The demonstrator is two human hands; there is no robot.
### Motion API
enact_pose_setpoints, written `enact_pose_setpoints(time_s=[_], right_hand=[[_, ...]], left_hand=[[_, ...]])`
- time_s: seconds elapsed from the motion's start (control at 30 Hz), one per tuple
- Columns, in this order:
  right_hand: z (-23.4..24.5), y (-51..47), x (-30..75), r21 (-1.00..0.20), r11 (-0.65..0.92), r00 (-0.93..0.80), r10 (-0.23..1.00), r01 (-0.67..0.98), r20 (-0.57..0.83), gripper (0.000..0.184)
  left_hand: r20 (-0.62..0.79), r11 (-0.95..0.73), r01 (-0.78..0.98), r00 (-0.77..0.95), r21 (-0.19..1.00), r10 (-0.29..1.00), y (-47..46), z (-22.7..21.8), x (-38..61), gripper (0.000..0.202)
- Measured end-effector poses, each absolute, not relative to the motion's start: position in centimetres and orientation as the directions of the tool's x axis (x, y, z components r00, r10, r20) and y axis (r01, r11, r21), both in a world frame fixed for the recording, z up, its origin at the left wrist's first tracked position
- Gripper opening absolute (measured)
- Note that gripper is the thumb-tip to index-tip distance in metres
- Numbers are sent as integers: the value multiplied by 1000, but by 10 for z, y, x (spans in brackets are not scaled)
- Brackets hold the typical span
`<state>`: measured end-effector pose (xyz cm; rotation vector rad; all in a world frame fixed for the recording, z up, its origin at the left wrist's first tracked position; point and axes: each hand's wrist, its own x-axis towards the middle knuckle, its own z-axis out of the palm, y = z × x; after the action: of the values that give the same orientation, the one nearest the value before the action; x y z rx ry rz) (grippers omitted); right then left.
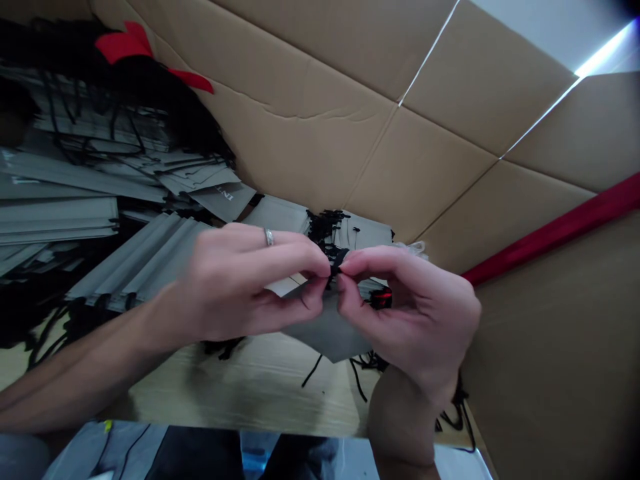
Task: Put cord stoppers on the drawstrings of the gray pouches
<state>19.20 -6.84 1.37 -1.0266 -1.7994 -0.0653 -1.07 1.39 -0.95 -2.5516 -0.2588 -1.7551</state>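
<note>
My left hand [240, 287], with a ring on one finger, and my right hand [415, 313] meet over a flat grey paper bag [330, 330]. Both pinch a short black cord [335, 261] at the bag's top edge between thumb and fingertips. The bag hangs below my fingers, partly hidden by both hands. Loose black cord ends [313, 370] dangle under it.
Stacks of folded grey bags [135, 260] lie to the left and behind, with black cords [325, 223] tangled among them. Cardboard walls [350, 120] rise at the back and right, beside a red bar [555, 230]. A red object [125, 43] sits top left. The wooden tabletop [250, 390] lies below.
</note>
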Motion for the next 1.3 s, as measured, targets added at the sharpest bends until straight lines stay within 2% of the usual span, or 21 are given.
enact_pose_setpoints(time_s=[0.1,0.17,0.23,0.37,0.43,0.5,0.57,0.77,0.87,0.93,1.03,1.1,1.2,1.3], right_hand=[[11,-64,194,-434,692,-88,581,577,809,25],[10,-61,195,-438,711,-69,562,550,825,26],[9,-59,195,-428,715,-59,546,553,836,26],[9,-58,193,-356,722,-80,493,594,866,26],[10,-58,192,-265,743,-134,430,615,893,26],[11,-57,192,-169,765,-184,352,622,918,26],[12,-55,191,-116,780,-204,299,614,932,26],[13,-53,191,-176,826,-183,317,536,931,27],[13,-54,192,-207,833,-165,332,514,929,26],[13,-55,193,-207,822,-160,337,530,928,28],[12,-55,194,-175,805,-180,328,566,927,29],[11,-54,194,-169,802,-176,321,572,931,29],[10,-54,194,-209,813,-158,344,543,926,29],[9,-53,194,-248,834,-140,357,492,923,29]], left_hand=[[915,-949,-68,292,309,277,20,-8,-7,21],[896,-898,-189,289,398,337,23,-9,-5,23],[905,-925,-133,297,355,304,23,-10,-5,22],[946,-989,148,319,10,57,13,-11,-10,18],[931,-970,240,360,-39,52,4,-11,-14,15],[915,-957,288,394,-28,92,-2,-9,-17,15],[925,-967,253,372,-22,76,-3,-6,-17,14],[955,-983,31,235,181,183,10,-3,-6,16],[940,-958,-106,252,265,232,16,-7,-4,21],[940,-967,-110,281,230,192,17,-8,-5,21],[953,-996,8,290,89,88,14,-8,-7,18],[954,-997,70,294,45,63,11,-7,-8,14],[954,-993,85,284,78,99,10,-7,-7,11],[954,-984,-9,246,181,173,14,-10,-5,16]])
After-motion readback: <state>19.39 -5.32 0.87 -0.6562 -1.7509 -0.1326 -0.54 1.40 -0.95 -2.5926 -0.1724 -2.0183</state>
